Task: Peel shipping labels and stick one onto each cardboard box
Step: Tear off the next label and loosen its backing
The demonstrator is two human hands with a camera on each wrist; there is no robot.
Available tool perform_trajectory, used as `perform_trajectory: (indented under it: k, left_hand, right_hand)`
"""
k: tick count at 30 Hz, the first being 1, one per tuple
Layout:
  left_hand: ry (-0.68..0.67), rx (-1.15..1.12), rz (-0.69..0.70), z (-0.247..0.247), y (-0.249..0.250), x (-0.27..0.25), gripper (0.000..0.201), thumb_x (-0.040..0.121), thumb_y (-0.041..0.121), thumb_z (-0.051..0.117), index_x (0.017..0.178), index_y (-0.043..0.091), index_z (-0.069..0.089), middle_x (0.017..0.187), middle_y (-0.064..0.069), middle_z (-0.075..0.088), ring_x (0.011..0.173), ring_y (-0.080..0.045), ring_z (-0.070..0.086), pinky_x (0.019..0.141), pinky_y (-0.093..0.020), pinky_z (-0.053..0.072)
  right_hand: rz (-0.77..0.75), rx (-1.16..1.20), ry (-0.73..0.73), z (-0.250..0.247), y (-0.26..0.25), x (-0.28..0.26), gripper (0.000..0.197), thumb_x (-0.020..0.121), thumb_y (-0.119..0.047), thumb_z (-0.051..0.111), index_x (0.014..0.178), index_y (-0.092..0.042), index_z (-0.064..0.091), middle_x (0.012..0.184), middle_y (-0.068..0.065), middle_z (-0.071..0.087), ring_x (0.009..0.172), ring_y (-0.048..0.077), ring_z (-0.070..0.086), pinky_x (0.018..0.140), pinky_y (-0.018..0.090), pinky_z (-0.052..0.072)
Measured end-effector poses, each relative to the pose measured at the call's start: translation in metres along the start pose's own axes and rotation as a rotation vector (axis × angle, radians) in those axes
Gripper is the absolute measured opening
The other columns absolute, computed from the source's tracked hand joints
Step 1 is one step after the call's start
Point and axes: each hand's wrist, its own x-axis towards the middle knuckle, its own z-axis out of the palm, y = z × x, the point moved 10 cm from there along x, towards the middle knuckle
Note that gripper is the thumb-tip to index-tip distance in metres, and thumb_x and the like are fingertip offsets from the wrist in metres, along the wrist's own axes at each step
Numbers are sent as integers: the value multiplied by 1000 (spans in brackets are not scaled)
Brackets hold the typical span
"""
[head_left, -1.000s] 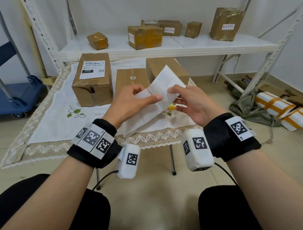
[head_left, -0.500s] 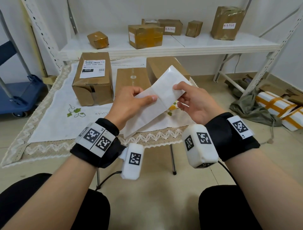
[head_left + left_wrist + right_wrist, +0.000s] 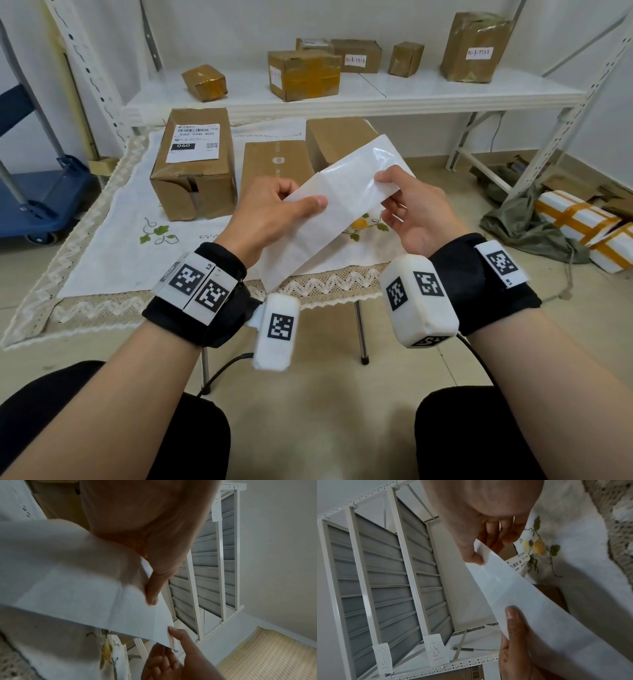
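A long white label strip (image 3: 337,202) with a glossy backing is held slantwise above the table's front edge. My left hand (image 3: 274,209) grips its middle, thumb on top. My right hand (image 3: 407,202) pinches the upper right end between thumb and fingers; the right wrist view shows that thumb pinching the strip's (image 3: 513,588) corner. Behind stand three cardboard boxes: a tall one with a printed shipping label (image 3: 195,164), a flat plain one (image 3: 274,161) and a plain one (image 3: 339,140) partly hidden by the strip. The strip (image 3: 77,591) fills the left wrist view.
A white embroidered cloth with a lace edge (image 3: 113,233) covers the small table. A white shelf (image 3: 376,92) behind carries several taped boxes. A blue trolley (image 3: 37,198) stands left; white parcels (image 3: 582,222) and a green cloth lie on the floor at the right.
The strip has been stretched out longer between my hands. My right hand slid up to its far end while the left hand stayed on the middle.
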Motion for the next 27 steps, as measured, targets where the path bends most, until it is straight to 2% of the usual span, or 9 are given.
perform_trajectory:
  k: [4, 10, 12, 15, 18, 20, 22, 25, 27]
  left_hand:
    - [1, 1, -1, -2, 0, 0, 50, 86, 28, 82, 98, -17, 63, 83, -15, 68, 69, -20, 60, 66, -33, 44]
    - [8, 10, 12, -4, 1, 0, 50, 85, 28, 82, 98, -16, 65, 99, -31, 71, 70, -22, 60, 67, -35, 44]
    - [9, 12, 9, -4, 1, 0, 49, 85, 28, 82, 97, -16, 65, 94, -31, 71, 70, -22, 59, 67, -34, 43]
    - [19, 13, 2, -8, -2, 1, 49, 84, 28, 83, 93, -16, 63, 81, -22, 68, 70, -21, 56, 67, -34, 40]
    - [38, 18, -5, -18, -7, 2, 46, 83, 28, 85, 92, -13, 66, 89, -24, 74, 70, -20, 59, 68, -34, 43]
    - [40, 15, -8, -23, -9, 3, 43, 83, 28, 85, 89, -11, 67, 81, -15, 72, 68, -18, 59, 65, -31, 43]
    - [53, 7, -6, -26, -8, 2, 34, 83, 29, 84, 88, -2, 71, 78, -4, 72, 66, -14, 61, 61, -26, 44]
    - [61, -22, 24, -26, -2, 1, 26, 89, 27, 79, 94, 2, 73, 84, -5, 75, 65, -11, 63, 56, -20, 44]
    - [55, -61, 45, -24, 5, 0, 17, 93, 23, 74, 95, 7, 71, 84, -1, 75, 64, -7, 64, 51, -15, 44]
  right_hand:
    - [17, 25, 16, -3, 3, 2, 26, 81, -13, 79, 104, -11, 66, 81, 1, 65, 64, 12, 54, 53, 21, 44]
    - [26, 43, 41, -8, 3, 4, 19, 82, -12, 79, 95, -10, 65, 76, 1, 58, 63, 13, 51, 53, 22, 43]
    - [31, 62, 41, -8, 4, 4, 18, 82, -12, 78, 95, -10, 65, 79, 3, 60, 65, 13, 53, 53, 22, 43]
    - [27, 111, 89, -17, 1, 6, 15, 85, -11, 75, 94, -9, 63, 74, 1, 60, 63, 10, 56, 51, 20, 42]
    - [18, 155, 141, -34, -7, 13, 14, 88, -13, 71, 94, -8, 59, 74, 2, 57, 56, 9, 54, 46, 19, 42]
    - [17, 156, 142, -40, -10, 15, 16, 88, -15, 70, 97, -10, 58, 79, 3, 58, 58, 9, 55, 46, 19, 43]
    - [8, 146, 126, -39, -9, 14, 15, 89, -16, 69, 98, -11, 59, 82, 4, 59, 62, 10, 58, 48, 20, 44]
    - [2, 126, 105, -32, -4, 10, 13, 91, -19, 68, 99, -13, 60, 78, 2, 60, 62, 10, 60, 50, 21, 44]
    - [3, 120, 106, -29, -2, 9, 14, 91, -22, 66, 101, -13, 60, 76, 1, 60, 60, 9, 60, 50, 22, 43]
